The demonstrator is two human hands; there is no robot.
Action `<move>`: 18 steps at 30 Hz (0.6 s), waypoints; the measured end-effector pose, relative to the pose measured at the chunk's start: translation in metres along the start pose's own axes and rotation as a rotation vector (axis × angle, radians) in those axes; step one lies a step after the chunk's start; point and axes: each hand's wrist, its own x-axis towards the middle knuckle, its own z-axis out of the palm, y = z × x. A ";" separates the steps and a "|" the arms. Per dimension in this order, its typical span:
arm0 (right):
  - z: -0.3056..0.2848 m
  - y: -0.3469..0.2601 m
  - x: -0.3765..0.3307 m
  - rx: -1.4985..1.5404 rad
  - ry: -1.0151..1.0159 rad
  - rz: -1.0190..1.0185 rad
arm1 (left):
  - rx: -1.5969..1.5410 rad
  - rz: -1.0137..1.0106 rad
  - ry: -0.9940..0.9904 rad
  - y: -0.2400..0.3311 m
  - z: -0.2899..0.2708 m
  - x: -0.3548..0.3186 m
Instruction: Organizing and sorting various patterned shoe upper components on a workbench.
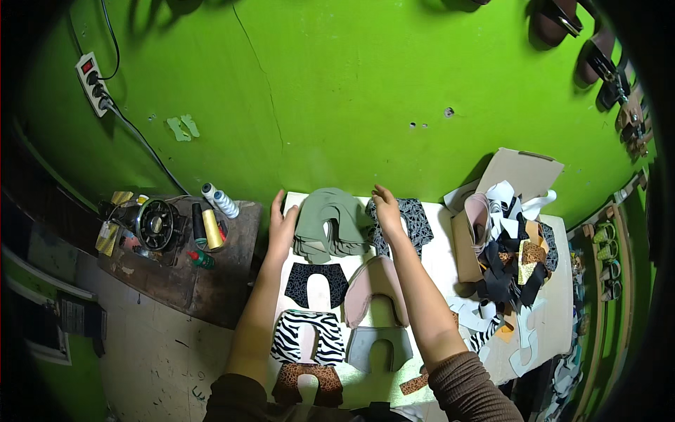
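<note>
While the left hand (283,228) and right hand (388,216) flank a stack of olive-green, U-shaped sheet pieces (330,202), their fingers are loosely extended, gripping nothing visible; contact is unclear. Grey-and-black patterned U-shaped pieces (416,216) lie under and right of the right fingers. Nearer the person than both hands' fingers, zebra-striped fabric-like pieces (287,337) and dusty-pink arched pieces (360,294) sit separately, apparently grouped by material.

At the far edge of the worktop (555,309), the right hand (386,209) covers part of a dark patterned piece (416,219), near the front edge the right sleeve (470,388) hides a leopard-print strip's (413,385) end, and the view's top crops brown footwear (548,27).
</note>
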 end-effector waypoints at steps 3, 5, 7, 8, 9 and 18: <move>0.017 0.000 -0.013 -0.519 -0.054 -0.222 | 0.626 0.259 -0.094 -0.020 -0.001 0.012; 0.031 0.008 -0.019 -0.711 -0.123 -0.374 | 0.722 0.208 -0.107 -0.026 0.025 0.009; 0.049 0.017 -0.029 -0.981 -0.118 -0.439 | 1.198 0.224 -0.127 -0.039 0.042 0.006; 0.055 0.020 -0.033 -1.094 -0.126 -0.460 | 1.282 0.238 -0.121 -0.044 0.047 0.006; 0.058 0.023 -0.036 -1.207 -0.135 -0.479 | 1.280 0.239 -0.125 -0.049 0.047 0.008; 0.067 0.024 -0.028 -1.207 -0.265 -0.238 | 1.589 0.197 -0.143 -0.062 0.046 0.033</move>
